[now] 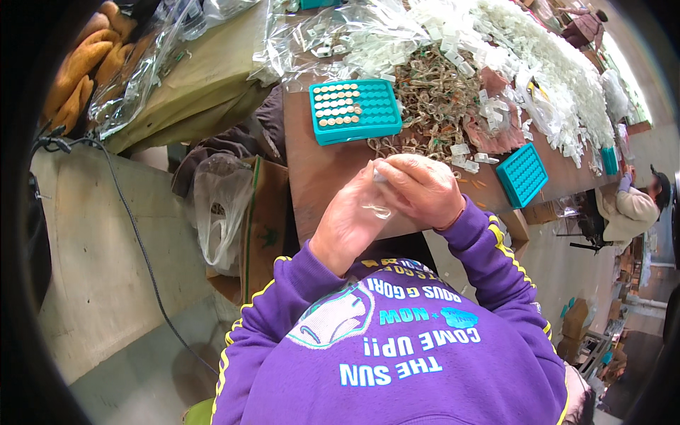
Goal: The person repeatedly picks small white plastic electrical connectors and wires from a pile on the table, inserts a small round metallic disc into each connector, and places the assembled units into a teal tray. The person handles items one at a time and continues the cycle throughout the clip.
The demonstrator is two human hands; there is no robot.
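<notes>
My left hand [348, 218] and my right hand [425, 190] meet over the near edge of the brown table [306, 185]. Between their fingertips they pinch a small whitish plastic piece [380, 175], mostly covered by the fingers. A clear, shiny loop [377, 211] hangs below it against my left palm; whether the two are joined cannot be seen. Just beyond my hands stands a teal tray [386, 131], its left part filled with rows of round cream-coloured pieces [336, 104]. A heap of clear brownish looped strands [435, 95] lies to the tray's right.
A large heap of white translucent plastic pieces [545, 85] covers the far right table. A second teal tray [523, 176] lies tilted at the right. At left are a clear plastic bag [221, 209], a cardboard box [265, 219] and a black cable [145, 262]. Another person [630, 209] sits farther right.
</notes>
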